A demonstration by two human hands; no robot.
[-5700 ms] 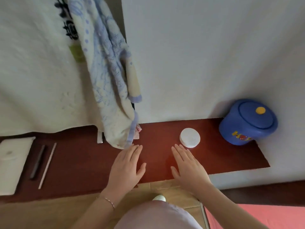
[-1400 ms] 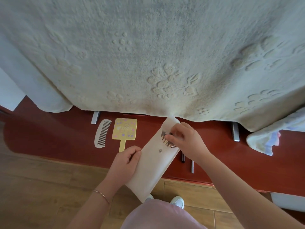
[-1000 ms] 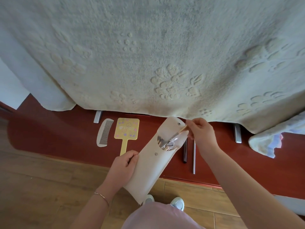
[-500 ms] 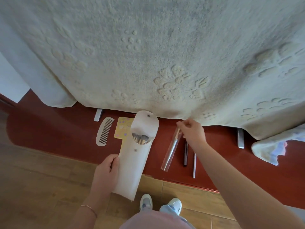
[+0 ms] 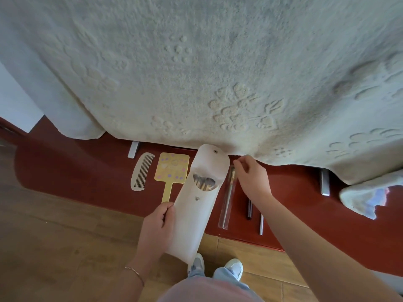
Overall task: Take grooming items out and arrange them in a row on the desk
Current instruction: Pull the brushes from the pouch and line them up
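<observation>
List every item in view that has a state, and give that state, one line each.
White snap-flap pouch: flap open, brushes still inside, held by left hand.
Brush in clear plastic sleeve: lying on the red-brown desk, right hand over its top end.
White plastic comb: flat on desk.
Yellow hand mirror: flat on desk, beside comb.
Dark stick: lying on desk.
Silver stick: lying on desk.

Dark red desk (image 5: 72, 171) runs across in front of me. Large cream blanket (image 5: 196, 73) with raised flower pattern hangs over its back edge. Two metal brackets (image 5: 133, 149) show beneath the hem. Wood plank floor (image 5: 54, 247) below. White wall (image 5: 13, 101) at far left. Soft daylight.
</observation>
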